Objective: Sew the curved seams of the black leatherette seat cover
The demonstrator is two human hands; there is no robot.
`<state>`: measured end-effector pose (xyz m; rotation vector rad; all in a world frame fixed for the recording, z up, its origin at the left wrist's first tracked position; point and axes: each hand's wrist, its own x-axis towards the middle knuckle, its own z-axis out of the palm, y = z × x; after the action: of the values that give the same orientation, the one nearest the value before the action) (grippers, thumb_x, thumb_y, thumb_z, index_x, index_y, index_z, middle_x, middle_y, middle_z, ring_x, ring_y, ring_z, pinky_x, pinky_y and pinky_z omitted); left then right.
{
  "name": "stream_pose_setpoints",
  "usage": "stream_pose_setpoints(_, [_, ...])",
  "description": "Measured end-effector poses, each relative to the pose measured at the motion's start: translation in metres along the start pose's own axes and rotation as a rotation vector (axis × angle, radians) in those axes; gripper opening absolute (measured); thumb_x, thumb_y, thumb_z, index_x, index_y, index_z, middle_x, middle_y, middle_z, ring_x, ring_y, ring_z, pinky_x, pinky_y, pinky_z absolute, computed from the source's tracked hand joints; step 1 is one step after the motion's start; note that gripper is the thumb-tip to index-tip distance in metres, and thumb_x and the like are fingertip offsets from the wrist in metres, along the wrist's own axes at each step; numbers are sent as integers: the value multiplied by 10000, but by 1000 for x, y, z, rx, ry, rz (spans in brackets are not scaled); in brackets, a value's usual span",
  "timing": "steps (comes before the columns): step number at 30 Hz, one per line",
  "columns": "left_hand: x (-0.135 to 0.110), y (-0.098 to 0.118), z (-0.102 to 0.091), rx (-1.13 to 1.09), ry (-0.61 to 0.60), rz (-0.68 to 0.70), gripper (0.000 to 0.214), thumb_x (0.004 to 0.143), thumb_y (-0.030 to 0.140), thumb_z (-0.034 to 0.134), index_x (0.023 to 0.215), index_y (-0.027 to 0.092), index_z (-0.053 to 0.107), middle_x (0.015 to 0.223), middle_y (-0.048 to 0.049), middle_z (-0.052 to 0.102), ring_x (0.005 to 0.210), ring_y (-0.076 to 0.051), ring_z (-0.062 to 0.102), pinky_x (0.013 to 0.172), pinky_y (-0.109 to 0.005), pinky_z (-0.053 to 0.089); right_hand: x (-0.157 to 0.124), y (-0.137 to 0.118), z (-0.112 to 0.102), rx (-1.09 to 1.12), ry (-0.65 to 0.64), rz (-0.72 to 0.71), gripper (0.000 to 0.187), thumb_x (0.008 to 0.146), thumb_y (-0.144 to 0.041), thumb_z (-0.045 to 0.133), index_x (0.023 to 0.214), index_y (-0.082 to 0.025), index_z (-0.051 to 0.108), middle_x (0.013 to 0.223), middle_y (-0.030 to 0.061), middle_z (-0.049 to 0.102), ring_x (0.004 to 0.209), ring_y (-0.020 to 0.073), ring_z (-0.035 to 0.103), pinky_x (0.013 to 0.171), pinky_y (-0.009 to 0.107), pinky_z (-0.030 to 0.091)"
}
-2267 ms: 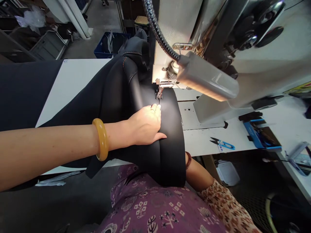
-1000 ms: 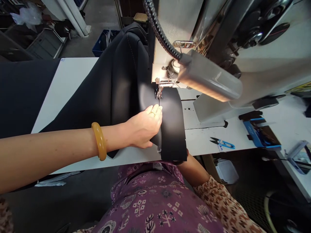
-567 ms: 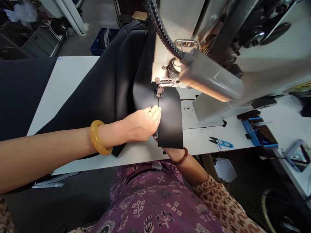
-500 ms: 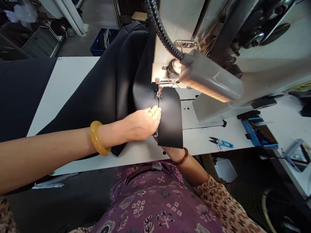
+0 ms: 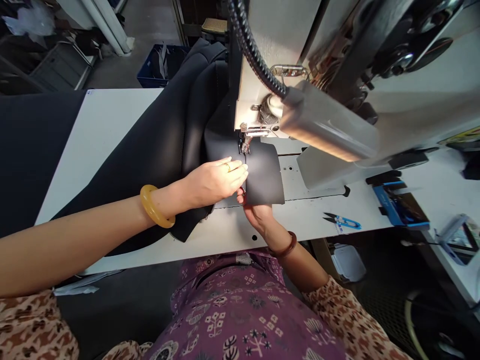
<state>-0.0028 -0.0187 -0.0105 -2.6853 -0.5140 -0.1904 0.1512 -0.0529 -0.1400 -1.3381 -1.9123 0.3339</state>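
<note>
Under the presser foot [image 5: 245, 145] of a sewing machine [image 5: 322, 112] lies a black leather-like panel [image 5: 264, 175], with a seam running toward me. My left hand [image 5: 215, 181], with a ring on one finger, rests on the material left of the seam, fingers stretched out flat just in front of the foot. From below, my right hand [image 5: 258, 215] holds the panel's near edge; its fingertips show beside the seam and the rest of the fingers are hidden beneath. A larger black padded piece [image 5: 146, 150] joins it on the left, spread over the white table [image 5: 112, 112].
Blue-handled thread snips [image 5: 343, 221] lie on the table to the right, near a blue box [image 5: 401, 204] of small items. A lamp [image 5: 330, 122] on a flexible neck lights the needle area. Behind the table, a dark blue crate [image 5: 150, 75] stands on the floor.
The panel has moved away from me under the foot, its near edge now farther up the table. My left fingers have flattened out, and more of my right hand shows.
</note>
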Motion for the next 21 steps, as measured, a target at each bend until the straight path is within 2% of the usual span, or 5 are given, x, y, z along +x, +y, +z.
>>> stream_pose_setpoints(3, [-6,-8,10,-29,98,7,354,924,60,367,1119,125,654,1100,-84,697,1060,-182,627,979,-331,494,4,5,-17,44,306,41,427,912,-217,412,1337,-171,420,1105,154,590,903,156,602,759,332,548])
stream_pose_setpoints(6, [-10,-16,19,-92,186,-28,328,935,91,393,1099,162,668,1034,-54,716,1061,-164,630,953,-290,509,7,11,-48,-73,551,-200,590,839,-227,574,1390,-245,364,1223,139,543,1135,218,533,847,369,511])
stream_pose_setpoints(10, [-10,-24,28,-218,235,-95,368,920,56,357,995,175,697,959,-45,722,1048,-154,640,903,-275,534,18,13,-74,-377,405,-553,273,847,-149,571,995,-353,675,974,-38,713,1025,151,606,815,297,426])
stream_pose_setpoints(16, [-6,-35,40,-344,394,-157,404,836,-28,345,846,166,699,917,-8,735,998,-127,661,899,-247,543,33,11,-69,-429,373,-538,213,894,-177,541,873,-301,712,899,-55,742,896,127,643,742,309,351])
stream_pose_setpoints(21, [-1,-41,43,-389,359,-279,357,895,60,382,823,172,714,876,-12,736,939,-130,670,838,-256,553,43,17,-66,-303,353,-501,220,889,-167,529,954,-282,705,937,0,730,939,161,615,774,321,378])
